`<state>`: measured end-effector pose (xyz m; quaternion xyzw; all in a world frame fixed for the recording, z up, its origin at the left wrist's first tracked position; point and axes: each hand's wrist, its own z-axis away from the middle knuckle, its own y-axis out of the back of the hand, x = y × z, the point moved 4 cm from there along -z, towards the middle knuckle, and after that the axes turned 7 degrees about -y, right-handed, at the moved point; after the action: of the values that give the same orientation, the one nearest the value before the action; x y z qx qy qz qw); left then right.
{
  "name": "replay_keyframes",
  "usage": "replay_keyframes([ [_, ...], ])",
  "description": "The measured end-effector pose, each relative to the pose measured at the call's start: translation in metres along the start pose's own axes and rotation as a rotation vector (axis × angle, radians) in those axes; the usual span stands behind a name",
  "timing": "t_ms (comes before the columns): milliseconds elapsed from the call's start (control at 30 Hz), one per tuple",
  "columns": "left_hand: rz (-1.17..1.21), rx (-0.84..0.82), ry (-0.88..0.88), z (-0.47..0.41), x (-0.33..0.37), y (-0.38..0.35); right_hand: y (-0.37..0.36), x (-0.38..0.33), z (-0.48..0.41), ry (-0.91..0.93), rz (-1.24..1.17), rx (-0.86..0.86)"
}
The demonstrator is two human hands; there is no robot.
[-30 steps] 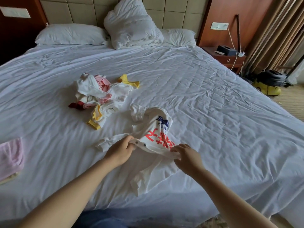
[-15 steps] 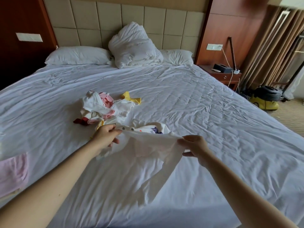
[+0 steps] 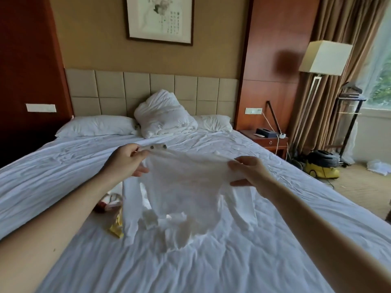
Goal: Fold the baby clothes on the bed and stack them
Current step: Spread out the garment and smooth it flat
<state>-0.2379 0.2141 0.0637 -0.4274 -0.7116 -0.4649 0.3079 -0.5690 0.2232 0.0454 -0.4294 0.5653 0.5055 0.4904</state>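
A white long-sleeved baby bodysuit point(image 3: 186, 187) is being held up, spread between two hands, above the wrinkled white bed sheet point(image 3: 211, 267). One top corner is being pinched by the left hand point(image 3: 127, 161), thumb pressed against curled fingers, so the garment is lying at 3 o'clock of that hand. The other top corner is being gripped by the right hand point(image 3: 250, 174), fingers and thumb closed on the cloth, with the garment at 9 o'clock of it. The bodysuit's long axis is running from 12 to 6 o'clock, shoulders up and lower end down towards the sheet; whether the sheet is being touched cannot be told. Both sleeves are hanging limp at the sides. The fabric is thin, soft and faintly see-through, and a tab with two dark round snaps point(image 3: 157, 147) is showing beside the left thumb. A crumpled pile of other baby clothes point(image 3: 112, 205), red, white and yellow, is lying at 7 o'clock of the bodysuit, partly hidden by a sleeve.
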Motion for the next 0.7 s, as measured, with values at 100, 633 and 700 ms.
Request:
replay_keyframes([
  [100,-0.141,0.062,-0.179,-0.009,0.043,0.015,0.011,-0.047,0.008,0.151,0.085,0.028],
  [633,-0.264,0.302,-0.528,-0.048,0.184,0.059,0.056,-0.2,0.03,0.597,0.053,0.223],
  [700,-0.246,0.256,-0.505,-0.056,0.179,0.046,0.051,-0.196,0.018,0.571,0.06,0.202],
])
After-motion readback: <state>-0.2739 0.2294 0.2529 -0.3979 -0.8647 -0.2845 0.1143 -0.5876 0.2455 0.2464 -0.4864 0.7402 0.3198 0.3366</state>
